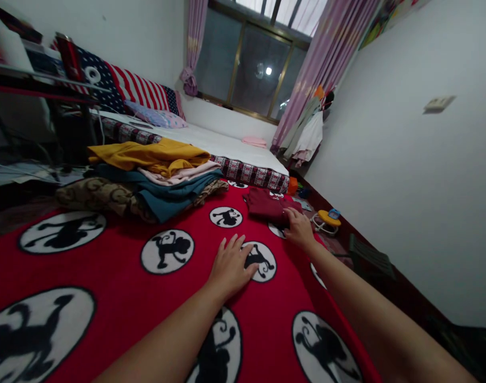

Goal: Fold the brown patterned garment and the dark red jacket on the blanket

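Observation:
My left hand (233,264) lies palm down over the red blanket (119,287), with its fingers spread and nothing in them. My right hand (299,227) reaches farther forward, its fingers stretched out at the near right corner of a folded maroon garment (267,207). The fingertips appear to rest on the cloth; no grip shows. Black monkey figures in white circles cover the blanket. To the left stands a pile of folded clothes: a mustard-yellow garment (147,155) on top, then a pale pink one (183,174), a teal one (167,199) and patterned brown cloth (103,196).
Beyond the blanket is a white-covered bed (219,139) with a pillow (157,115). A desk (39,80) bearing a red flask (68,57) stands at the left. On the right floor are a yellow stool (328,218) and a dark folding seat (370,254) beside the wall.

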`<state>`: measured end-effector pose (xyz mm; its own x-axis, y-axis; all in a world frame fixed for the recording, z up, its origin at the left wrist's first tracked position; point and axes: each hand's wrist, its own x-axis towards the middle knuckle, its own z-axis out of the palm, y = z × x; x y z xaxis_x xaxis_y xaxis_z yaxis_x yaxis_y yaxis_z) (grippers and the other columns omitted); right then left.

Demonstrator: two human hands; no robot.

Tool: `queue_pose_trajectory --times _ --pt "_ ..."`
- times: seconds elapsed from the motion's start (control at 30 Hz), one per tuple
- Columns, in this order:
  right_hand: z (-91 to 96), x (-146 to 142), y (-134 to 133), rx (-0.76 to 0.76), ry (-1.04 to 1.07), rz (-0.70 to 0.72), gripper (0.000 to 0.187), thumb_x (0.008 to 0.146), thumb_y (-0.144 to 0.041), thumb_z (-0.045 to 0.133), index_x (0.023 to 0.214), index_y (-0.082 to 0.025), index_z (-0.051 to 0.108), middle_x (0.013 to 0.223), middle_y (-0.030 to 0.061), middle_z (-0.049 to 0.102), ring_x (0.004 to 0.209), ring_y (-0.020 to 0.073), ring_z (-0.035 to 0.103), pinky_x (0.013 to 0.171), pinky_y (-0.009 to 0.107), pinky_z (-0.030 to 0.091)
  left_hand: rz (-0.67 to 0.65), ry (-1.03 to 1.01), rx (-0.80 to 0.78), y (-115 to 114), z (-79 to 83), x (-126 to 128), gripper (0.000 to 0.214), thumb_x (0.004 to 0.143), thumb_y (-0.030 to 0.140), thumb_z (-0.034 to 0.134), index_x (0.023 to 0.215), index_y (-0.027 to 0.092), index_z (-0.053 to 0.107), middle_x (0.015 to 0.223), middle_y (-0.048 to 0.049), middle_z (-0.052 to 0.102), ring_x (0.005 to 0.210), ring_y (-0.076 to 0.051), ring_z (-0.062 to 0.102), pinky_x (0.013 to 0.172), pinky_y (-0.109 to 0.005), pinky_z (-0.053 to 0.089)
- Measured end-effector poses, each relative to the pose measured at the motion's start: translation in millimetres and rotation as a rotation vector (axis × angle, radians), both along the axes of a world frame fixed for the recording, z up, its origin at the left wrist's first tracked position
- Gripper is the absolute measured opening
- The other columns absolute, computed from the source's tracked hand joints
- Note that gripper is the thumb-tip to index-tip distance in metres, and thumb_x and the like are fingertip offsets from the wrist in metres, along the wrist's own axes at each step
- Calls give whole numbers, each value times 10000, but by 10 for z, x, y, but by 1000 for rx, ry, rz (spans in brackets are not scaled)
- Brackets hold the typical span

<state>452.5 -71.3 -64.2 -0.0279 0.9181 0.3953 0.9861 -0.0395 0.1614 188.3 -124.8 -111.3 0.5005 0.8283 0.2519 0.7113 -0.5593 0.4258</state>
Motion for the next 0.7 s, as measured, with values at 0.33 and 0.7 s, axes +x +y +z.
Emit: queue_pose_trajectory --times 0.33,0.7 --pt "84 -386 808 -173 -17 -148 423 887 -322 479 1297 -259 562 1176 115 666 1073 274 613 869 378 458 -3 -48 -61 -27 33 -3 524 862 505 538 1342 296 538 1535 -47 373 1453 -272 238 1195 -522 149" --pt "47 -259 928 -159 287 -26 463 965 -521 328 1226 -299 639 1203 37 674 1182 211 560 998 356 390 4 -55 -61 -24 16 -1 514 859 498 549 1333 299 543 1535 -45 374 1451 -269 244 1194 -522 153"
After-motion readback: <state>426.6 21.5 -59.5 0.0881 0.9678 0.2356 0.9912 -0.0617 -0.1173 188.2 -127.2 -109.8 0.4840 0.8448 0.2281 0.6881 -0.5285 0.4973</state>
